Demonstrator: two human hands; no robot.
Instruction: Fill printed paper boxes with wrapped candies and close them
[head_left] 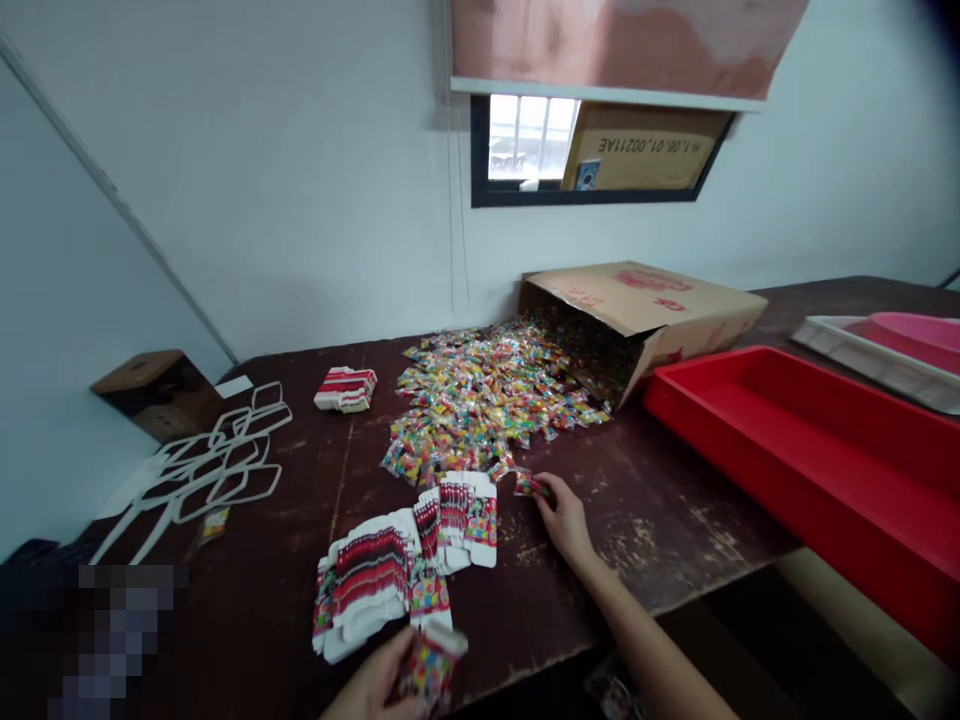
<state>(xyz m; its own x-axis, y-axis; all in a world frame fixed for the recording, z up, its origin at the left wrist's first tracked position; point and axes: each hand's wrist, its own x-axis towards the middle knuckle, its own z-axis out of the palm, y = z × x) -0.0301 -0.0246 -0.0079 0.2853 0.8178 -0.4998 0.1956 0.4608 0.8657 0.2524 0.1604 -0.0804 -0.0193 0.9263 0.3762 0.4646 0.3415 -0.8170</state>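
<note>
My left hand (384, 682) is closed around a small candy box (432, 665) with red and colourful print, slightly blurred, at the bottom of the view. Just above it lies a fanned row of flattened candy boxes (375, 565), with more of them (461, 515) continuing to the right. My right hand (562, 515) pinches a small clear candy packet (524, 484) at the near edge of the pile. That pile of candy packets (480, 390), brightly coloured, spreads over the dark table (637, 510).
A cardboard carton (660, 290) lies on its side behind the pile, open towards it. On the right stands a red tray (817, 460). Another stack of flat boxes (346, 389) sits at the back left, near white looped strips (225, 455) and a brown box (157, 390).
</note>
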